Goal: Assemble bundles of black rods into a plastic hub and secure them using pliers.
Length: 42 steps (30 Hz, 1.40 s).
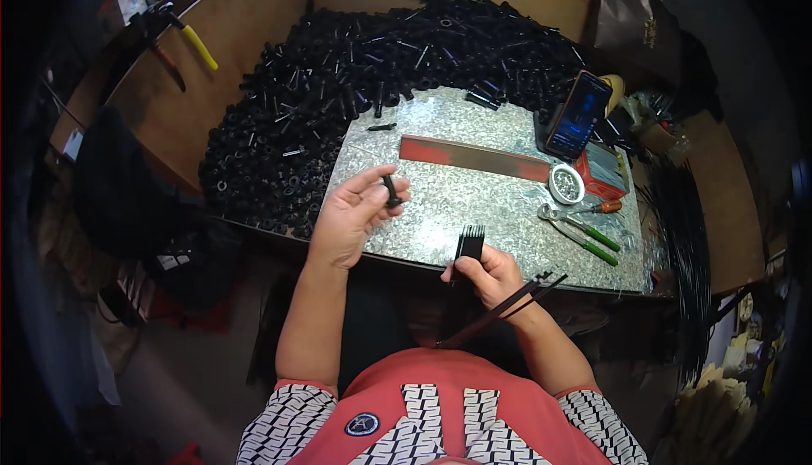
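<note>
Over the front left of the stone-patterned board (499, 203), my left hand (347, 220) pinches a small black bolt-like piece (391, 191) between thumb and fingers. By the board's front edge, my right hand (497, 275) is closed around a flat black bundle (470, 243) with a row of thin pale tips at its upper end. Long dark strips (512, 301) run past my right wrist toward my body; whether they join the bundle I cannot tell. A large heap of black bolt-like pieces and rings (372, 59) lies behind and left of the board. A single small black piece (382, 127) rests near the heap.
A worn red-brown bar (469, 159) lies across the board. To its right are a white round dish (566, 184), green-handled pliers (584, 235), a screwdriver (599, 208) and a propped phone (579, 114). Long black strands (689, 253) hang at the right edge. Yellow-handled pliers (199, 46) hang left.
</note>
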### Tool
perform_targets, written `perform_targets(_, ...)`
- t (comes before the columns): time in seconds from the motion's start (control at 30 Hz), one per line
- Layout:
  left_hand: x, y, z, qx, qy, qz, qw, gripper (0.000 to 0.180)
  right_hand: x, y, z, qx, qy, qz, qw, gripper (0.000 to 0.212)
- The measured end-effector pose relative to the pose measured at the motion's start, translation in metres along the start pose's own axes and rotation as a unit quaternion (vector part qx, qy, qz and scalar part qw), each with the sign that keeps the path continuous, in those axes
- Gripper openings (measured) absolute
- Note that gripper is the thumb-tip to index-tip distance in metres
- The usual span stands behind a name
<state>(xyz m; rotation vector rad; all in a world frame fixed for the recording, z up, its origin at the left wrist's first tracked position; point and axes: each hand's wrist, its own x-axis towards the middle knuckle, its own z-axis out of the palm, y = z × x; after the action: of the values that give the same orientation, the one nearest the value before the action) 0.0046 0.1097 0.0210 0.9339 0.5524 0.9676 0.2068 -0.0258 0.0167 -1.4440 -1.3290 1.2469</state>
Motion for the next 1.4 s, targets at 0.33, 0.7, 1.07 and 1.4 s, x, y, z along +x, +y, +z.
perform_targets(0.33, -0.008, -0.018, 0.017, -0.063, -0.053, -0.043, 0.996, 0.032, 0.003, 0.007, 0.003, 0.014, -0.004, -0.048, 0.999, 0.022)
perform_targets(0.7, -0.007, -0.027, 0.032, -0.065, -0.091, -0.07, 0.991, 0.031, 0.006, 0.005, 0.006, 0.031, 0.0, -0.043, 0.999, 0.02)
perform_targets(1.07, -0.007, -0.028, 0.035, -0.041, -0.088, -0.081, 0.992, 0.032, 0.008, 0.007, 0.007, 0.051, -0.011, -0.044, 0.998, 0.018)
perform_targets(1.4, -0.004, -0.03, 0.033, -0.054, -0.1, -0.073, 0.991, 0.031, 0.007, 0.001, 0.006, 0.053, -0.019, -0.044, 0.997, 0.017)
